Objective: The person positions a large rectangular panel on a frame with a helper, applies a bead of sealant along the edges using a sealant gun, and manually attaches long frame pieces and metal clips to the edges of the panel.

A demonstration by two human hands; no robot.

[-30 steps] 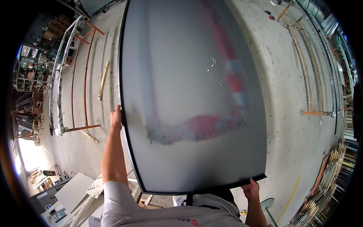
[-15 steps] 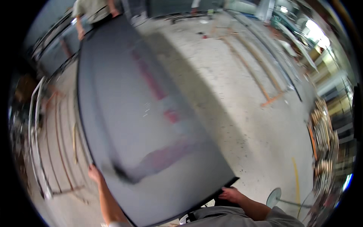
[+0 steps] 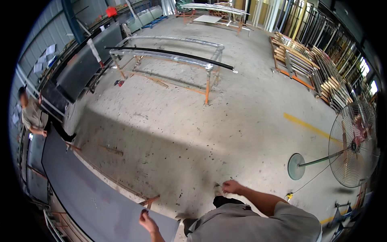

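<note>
A large flat grey panel (image 3: 84, 193) lies low along the lower left, over a metal rack. My left hand (image 3: 147, 220) grips its near edge by the corner. Apart from the panel, my right hand (image 3: 231, 186) hangs over the concrete floor with its fingers curled and nothing in it. Another person (image 3: 34, 117) stands at the panel's far end on the left, with a hand down near it.
A tubular metal stand (image 3: 169, 52) with a long black strip (image 3: 173, 54) on it stands mid-floor. A pedestal fan (image 3: 350, 145) is at the right. Stacked frames (image 3: 318, 68) line the right wall. Dark panels (image 3: 80, 64) lean at the left. A yellow line (image 3: 308, 127) marks the floor.
The panel has swung down from in front of my view to low on the left. My right hand has let go of its lower edge. The workshop floor is now in sight.
</note>
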